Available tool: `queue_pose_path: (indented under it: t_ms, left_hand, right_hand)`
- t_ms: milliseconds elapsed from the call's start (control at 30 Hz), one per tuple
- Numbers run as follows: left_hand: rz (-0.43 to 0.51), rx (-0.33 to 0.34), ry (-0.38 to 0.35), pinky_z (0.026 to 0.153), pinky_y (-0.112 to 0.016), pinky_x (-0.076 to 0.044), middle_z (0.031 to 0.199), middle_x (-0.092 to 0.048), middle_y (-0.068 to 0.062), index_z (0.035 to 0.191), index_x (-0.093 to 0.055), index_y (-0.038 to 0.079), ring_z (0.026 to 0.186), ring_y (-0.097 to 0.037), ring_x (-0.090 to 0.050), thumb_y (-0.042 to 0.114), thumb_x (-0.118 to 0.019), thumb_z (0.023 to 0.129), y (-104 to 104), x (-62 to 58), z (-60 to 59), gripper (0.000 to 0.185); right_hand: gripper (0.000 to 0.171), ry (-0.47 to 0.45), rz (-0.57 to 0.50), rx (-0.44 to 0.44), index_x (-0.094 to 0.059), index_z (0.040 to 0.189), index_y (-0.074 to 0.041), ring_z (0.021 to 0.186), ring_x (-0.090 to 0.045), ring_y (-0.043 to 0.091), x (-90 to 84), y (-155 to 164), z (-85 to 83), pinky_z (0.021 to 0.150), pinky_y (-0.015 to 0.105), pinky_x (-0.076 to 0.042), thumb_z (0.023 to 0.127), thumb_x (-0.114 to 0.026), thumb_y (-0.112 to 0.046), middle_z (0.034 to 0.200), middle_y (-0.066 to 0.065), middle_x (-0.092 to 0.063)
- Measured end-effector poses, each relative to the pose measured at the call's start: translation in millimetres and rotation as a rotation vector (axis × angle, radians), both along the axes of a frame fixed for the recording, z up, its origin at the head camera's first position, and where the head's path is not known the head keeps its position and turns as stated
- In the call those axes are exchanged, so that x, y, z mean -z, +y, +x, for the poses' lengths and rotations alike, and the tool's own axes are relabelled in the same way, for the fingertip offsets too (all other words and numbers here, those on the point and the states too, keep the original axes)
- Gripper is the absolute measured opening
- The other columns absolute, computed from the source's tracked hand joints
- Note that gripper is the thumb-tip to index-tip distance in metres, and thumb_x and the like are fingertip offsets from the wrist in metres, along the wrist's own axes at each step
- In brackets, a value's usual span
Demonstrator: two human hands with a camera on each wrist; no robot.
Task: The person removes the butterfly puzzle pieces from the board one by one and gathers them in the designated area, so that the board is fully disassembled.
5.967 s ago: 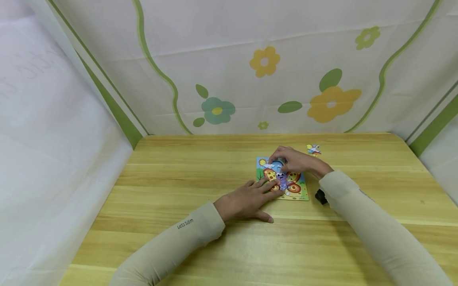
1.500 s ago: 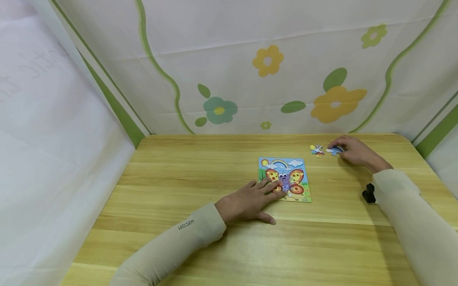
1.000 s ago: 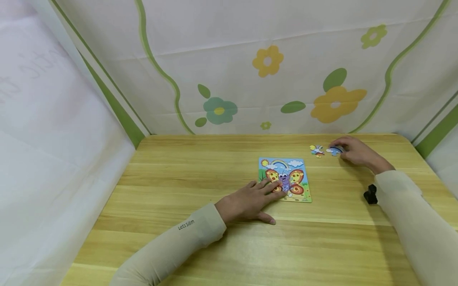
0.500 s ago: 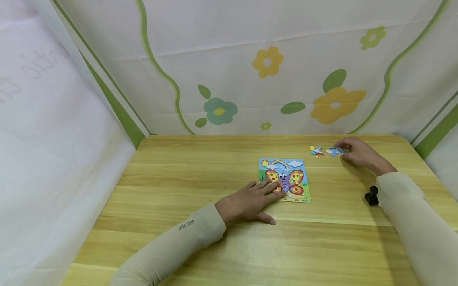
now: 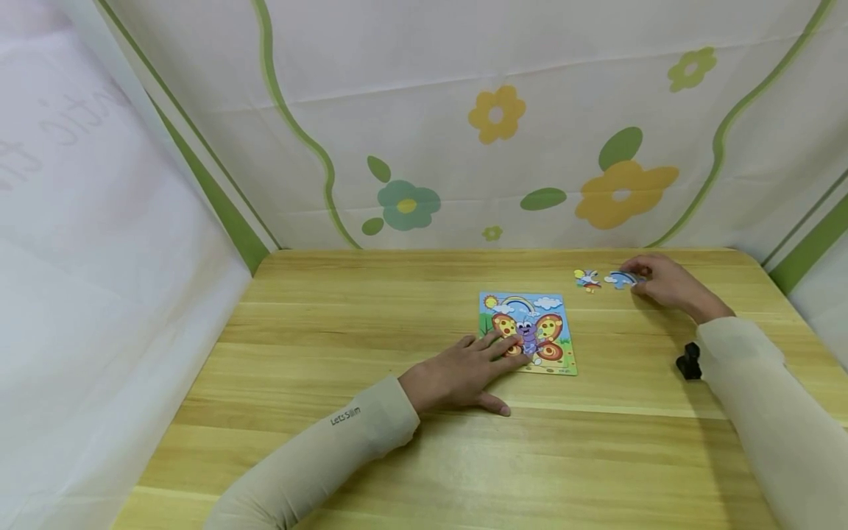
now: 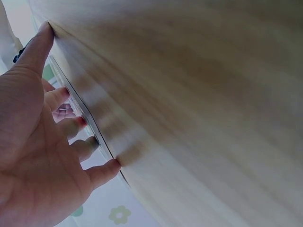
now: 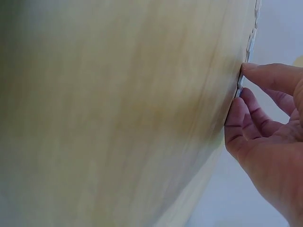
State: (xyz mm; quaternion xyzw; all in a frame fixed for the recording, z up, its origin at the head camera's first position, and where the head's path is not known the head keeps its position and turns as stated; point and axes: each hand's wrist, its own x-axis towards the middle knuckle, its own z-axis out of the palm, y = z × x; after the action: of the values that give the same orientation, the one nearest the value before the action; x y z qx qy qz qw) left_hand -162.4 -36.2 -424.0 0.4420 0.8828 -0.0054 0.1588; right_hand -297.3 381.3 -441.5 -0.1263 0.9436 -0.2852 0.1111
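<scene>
A square butterfly puzzle board [image 5: 546, 303] lies on the wooden table [image 5: 344, 316]. My left hand [image 5: 457, 372] rests on its lower left part, fingers spread, thumb on the table. The left wrist view shows those fingertips [image 6: 113, 165] along the board's edge. At the back right, my right hand [image 5: 665, 283] pinches the right end of a blue rainbow puzzle piece [image 5: 617, 280] flat on the table. Seen from the right wrist, the thumb and curled fingers [image 7: 235, 111] stand either side of the piece's edge. A second puzzle piece [image 5: 587, 280], multicoloured, lies just left of it.
Behind the table's back edge hangs a white curtain [image 5: 424, 96] printed with flowers. A white sheet [image 5: 112, 272] hangs along the left side. A small black device [image 5: 689, 362] sits at the right sleeve.
The right hand has gone from the board to the back right, and the rainbow piece now lies there beside the other piece. Lately its fingers slid slightly right along it. The left hand stays put.
</scene>
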Motion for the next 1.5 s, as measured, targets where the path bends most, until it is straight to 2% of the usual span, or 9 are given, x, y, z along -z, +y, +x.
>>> queue_pose_path:
  t_ms: [267, 600, 867, 1033, 1300, 1500]
  left_hand:
    - [0.006, 0.002, 0.002, 0.13, -0.053, -0.025, 0.179, -0.006, -0.001, 0.17, -0.013, 0.032, 0.165, -0.028, -0.009, 0.067, -0.051, 0.1, 1, -0.6, -0.1, 0.087]
    - [-0.005, 0.002, 0.004, 0.13, -0.053, -0.025, 0.179, -0.006, -0.001, 0.17, -0.013, 0.032, 0.165, -0.028, -0.009, 0.067, -0.051, 0.1, 1, -2.1, -0.2, 0.087]
    - [0.009, -0.006, -0.005, 0.13, -0.054, -0.025, 0.179, -0.007, -0.001, 0.17, -0.015, 0.032, 0.165, -0.028, -0.009, 0.067, -0.052, 0.1, 0, -0.9, 1.1, 0.087]
    - [0.011, -0.001, 0.004, 0.131, -0.054, -0.022, 0.178, -0.009, -0.002, 0.17, -0.017, 0.03, 0.165, -0.028, -0.009, 0.066, -0.054, 0.099, 1, -1.9, 1.6, 0.087]
    - [-0.009, 0.021, 0.007, 0.131, -0.051, -0.022, 0.178, -0.012, -0.004, 0.17, -0.019, 0.03, 0.165, -0.027, -0.011, 0.066, -0.054, 0.1, 11, -4.2, 1.3, 0.086]
    - [-0.009, 0.023, -0.022, 0.132, -0.049, -0.02, 0.178, -0.009, -0.006, 0.17, -0.018, 0.03, 0.165, -0.028, -0.009, 0.065, -0.052, 0.101, 18, -5.1, 0.8, 0.084]
  right_hand:
    - [0.039, 0.023, -0.003, 0.016, -0.055, 0.135, 0.015, 0.123, -0.046, 0.052, 2.1, 1, -1.0, 0.102, 0.068, -0.038, 0.098, -0.06, 0.005, 0.139, 0.038, -0.047]
    - [0.041, -0.005, -0.016, 0.008, -0.053, 0.137, 0.016, 0.127, -0.045, 0.055, -1.7, 2, 0.4, 0.106, 0.07, -0.037, 0.098, -0.06, 0.005, 0.142, 0.04, -0.045]
    - [0.04, 0.031, -0.007, 0.021, -0.053, 0.138, 0.015, 0.131, -0.042, 0.058, -10.6, -10, 9.0, 0.108, 0.073, -0.034, 0.099, -0.058, 0.004, 0.142, 0.041, -0.045]
    - [0.039, 0.093, -0.009, -0.02, -0.056, 0.136, 0.014, 0.127, -0.046, 0.055, -17.4, -27, 14.8, 0.106, 0.072, -0.037, 0.099, -0.062, 0.004, 0.138, 0.039, -0.051]
    - [0.036, 0.14, -0.075, -0.101, -0.063, 0.131, 0.01, 0.121, -0.054, 0.049, -23.7, -60, 24.5, 0.1, 0.067, -0.045, 0.096, -0.067, 0.004, 0.134, 0.033, -0.058]
    - [0.033, 0.162, -0.085, -0.149, -0.065, 0.129, 0.008, 0.117, -0.059, 0.043, -23.2, -82, 29.8, 0.097, 0.062, -0.05, 0.096, -0.068, 0.006, 0.129, 0.029, -0.063]
